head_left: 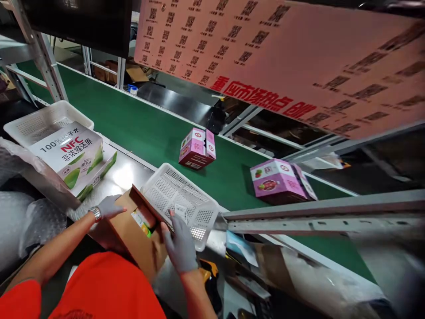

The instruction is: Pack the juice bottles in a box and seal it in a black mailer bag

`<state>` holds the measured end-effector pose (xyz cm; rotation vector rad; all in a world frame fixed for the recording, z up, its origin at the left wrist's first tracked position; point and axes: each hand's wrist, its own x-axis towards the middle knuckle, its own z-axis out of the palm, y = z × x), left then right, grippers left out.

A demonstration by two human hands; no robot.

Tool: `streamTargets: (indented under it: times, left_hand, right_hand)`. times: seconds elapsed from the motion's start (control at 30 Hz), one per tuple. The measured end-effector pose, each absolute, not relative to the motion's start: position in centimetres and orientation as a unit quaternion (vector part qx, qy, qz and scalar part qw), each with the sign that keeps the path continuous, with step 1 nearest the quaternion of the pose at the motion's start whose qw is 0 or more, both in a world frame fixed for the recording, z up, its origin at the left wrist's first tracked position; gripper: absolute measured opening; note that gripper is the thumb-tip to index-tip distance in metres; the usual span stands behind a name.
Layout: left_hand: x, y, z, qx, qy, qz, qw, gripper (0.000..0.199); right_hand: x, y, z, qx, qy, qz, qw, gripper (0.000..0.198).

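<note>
We see an open brown cardboard box (139, 239) resting on the shiny metal tabletop (124, 175), right in front of the person in the orange shirt. Our left hand (109, 206), in a grey glove, lies flat on the box's left side, fingers spread, not gripping. Our right hand (181, 243), also gloved, presses against the box's right side, fingers up by the raised flap, steadying it rather than closing around it. So the box sits between both hands, and each hand touches it. Its long side runs from near us up and away to the left. Something green and yellow shows inside it.

Just behind the box, touching the flap, is an empty white plastic basket (181, 199). It stands between the box and the green conveyor belt (149, 128). Two pink cartons (197, 148) (279, 179) ride on the belt, well apart from the hands. To the left sits a white and green juice carton (71, 153) by another white basket (40, 119). Bubble wrap (20, 212) lies at the far left.
</note>
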<state>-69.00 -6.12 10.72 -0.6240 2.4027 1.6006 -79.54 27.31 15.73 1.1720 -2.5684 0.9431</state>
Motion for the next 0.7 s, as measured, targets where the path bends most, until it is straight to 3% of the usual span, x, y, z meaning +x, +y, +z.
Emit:
streamTargets:
  times: [0.07,0.13,0.23,0.37,0.43,0.53,0.7]
  left_hand:
    - [-70.7,-6.2,10.6,-0.174,0.823,0.529,0.113,0.068]
    - [-71.4,-6.1,10.5,-0.165,0.843,0.498,0.116,0.076]
    - [-70.9,-4.9,10.9,-0.152,0.915,0.370,0.056,0.087]
    - [-69.1,-1.9,11.9,0.072,0.977,0.201,-0.002,0.067]
    - [-68.7,-0.7,12.2,0.192,0.965,0.178,0.024,0.076]
    - [-68.9,-0.2,12.0,0.262,0.952,0.151,0.055,0.105]
    - [-69.6,-0.4,11.6,0.284,0.951,0.104,0.057,0.102]
  right_hand:
    - [-80.2,26.9,14.6,0.427,-0.857,0.284,-0.050,0.044]
    - [-79.5,27.1,12.3,0.454,-0.849,0.252,-0.098,0.041]
    - [-77.3,28.1,8.7,0.461,-0.858,0.226,-0.032,0.040]
    - [-75.6,28.7,6.8,0.459,-0.858,0.229,0.025,0.041]
    - [-75.7,28.6,6.8,0.458,-0.857,0.234,0.026,0.040]
    - [-76.8,28.2,7.2,0.439,-0.861,0.256,0.019,0.037]
    - [-79.2,26.4,8.4,0.381,-0.877,0.287,-0.060,0.038]
